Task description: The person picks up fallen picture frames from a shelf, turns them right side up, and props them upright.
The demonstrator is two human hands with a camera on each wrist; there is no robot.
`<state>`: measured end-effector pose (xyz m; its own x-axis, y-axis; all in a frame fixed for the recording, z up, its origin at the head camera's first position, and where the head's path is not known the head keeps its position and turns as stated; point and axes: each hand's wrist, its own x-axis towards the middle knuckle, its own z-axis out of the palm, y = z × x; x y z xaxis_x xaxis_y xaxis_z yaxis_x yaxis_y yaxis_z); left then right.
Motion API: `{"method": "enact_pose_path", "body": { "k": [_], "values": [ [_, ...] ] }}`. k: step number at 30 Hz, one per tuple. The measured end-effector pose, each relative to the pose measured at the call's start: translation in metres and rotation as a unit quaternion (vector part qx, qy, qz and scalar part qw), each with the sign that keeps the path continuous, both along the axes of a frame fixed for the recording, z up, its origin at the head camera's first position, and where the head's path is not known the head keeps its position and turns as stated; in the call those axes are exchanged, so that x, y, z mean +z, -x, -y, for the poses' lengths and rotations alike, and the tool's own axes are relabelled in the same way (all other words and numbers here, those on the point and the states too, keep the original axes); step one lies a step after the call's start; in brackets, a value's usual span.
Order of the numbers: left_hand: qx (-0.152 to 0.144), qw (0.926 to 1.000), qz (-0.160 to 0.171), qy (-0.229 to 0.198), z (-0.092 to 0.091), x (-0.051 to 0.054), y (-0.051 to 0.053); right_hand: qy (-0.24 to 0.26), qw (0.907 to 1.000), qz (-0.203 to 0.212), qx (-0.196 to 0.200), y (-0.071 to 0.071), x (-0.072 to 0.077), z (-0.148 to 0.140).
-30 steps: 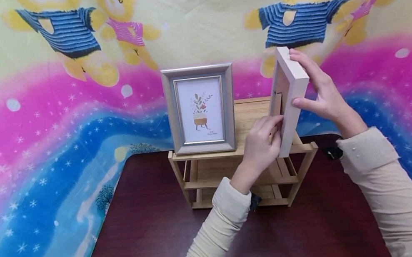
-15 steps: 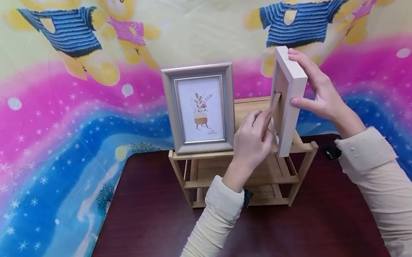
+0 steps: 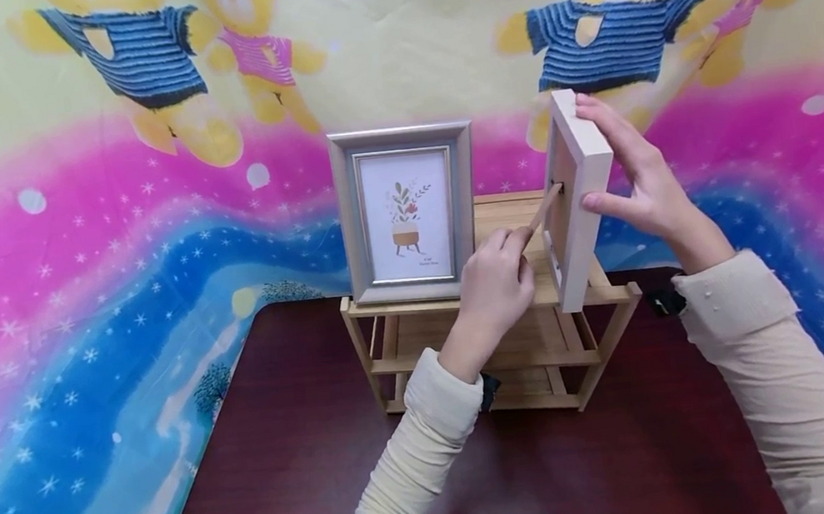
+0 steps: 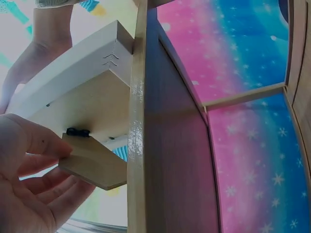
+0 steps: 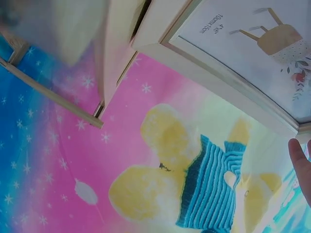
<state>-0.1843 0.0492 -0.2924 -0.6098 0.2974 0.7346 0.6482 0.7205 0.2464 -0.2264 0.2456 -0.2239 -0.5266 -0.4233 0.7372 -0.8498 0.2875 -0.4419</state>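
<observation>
A whitish picture frame (image 3: 587, 243) stands almost edge-on at the right of a wooden shelf's top, its brown back toward the left. My left hand (image 3: 494, 286) pinches the flat support leg (image 4: 95, 162) on that back. The leg is swung out from the backing, joined at a small black hinge (image 4: 77, 132). My right hand (image 3: 641, 178) holds the frame by its top and outer side, fingers above and thumb on the edge. In the right wrist view, the frame's front shows a potted-plant print (image 5: 282, 41), and only some fingers (image 5: 302, 170) are visible.
A grey picture frame (image 3: 415, 290) with a potted-plant print stands upright on the shelf's left. The tiered wooden shelf (image 3: 483, 362) stands on a dark red table (image 3: 310, 435). Behind hangs a bear-patterned cloth (image 3: 389, 41).
My left hand has moved a little left and pulled the support leg outward from the frame's back. My right hand and the whitish frame have hardly moved.
</observation>
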Motion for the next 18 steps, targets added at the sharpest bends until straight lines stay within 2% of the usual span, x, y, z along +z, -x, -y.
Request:
{"method": "enact_pose_path", "body": {
  "k": [2, 6, 11, 18],
  "values": [
    [0.0, 1.0, 0.009, 0.003, 0.001, 0.0, -0.001, -0.005, 0.9999, 0.005, 0.009, 0.001, 0.001, 0.002],
    [-0.004, 0.9999, 0.006, -0.008, 0.001, -0.001, -0.001, -0.021, 0.9995, 0.011, 0.021, 0.003, 0.004, 0.004],
    [-0.007, 0.9995, 0.0, -0.03, -0.001, -0.007, 0.001, -0.057, 0.9981, 0.004, 0.021, 0.005, 0.012, 0.007],
    [-0.002, 0.9995, -0.002, -0.032, -0.003, -0.013, 0.002, -0.111, 0.9938, 0.011, 0.003, 0.005, 0.018, 0.007]
  ]
}}
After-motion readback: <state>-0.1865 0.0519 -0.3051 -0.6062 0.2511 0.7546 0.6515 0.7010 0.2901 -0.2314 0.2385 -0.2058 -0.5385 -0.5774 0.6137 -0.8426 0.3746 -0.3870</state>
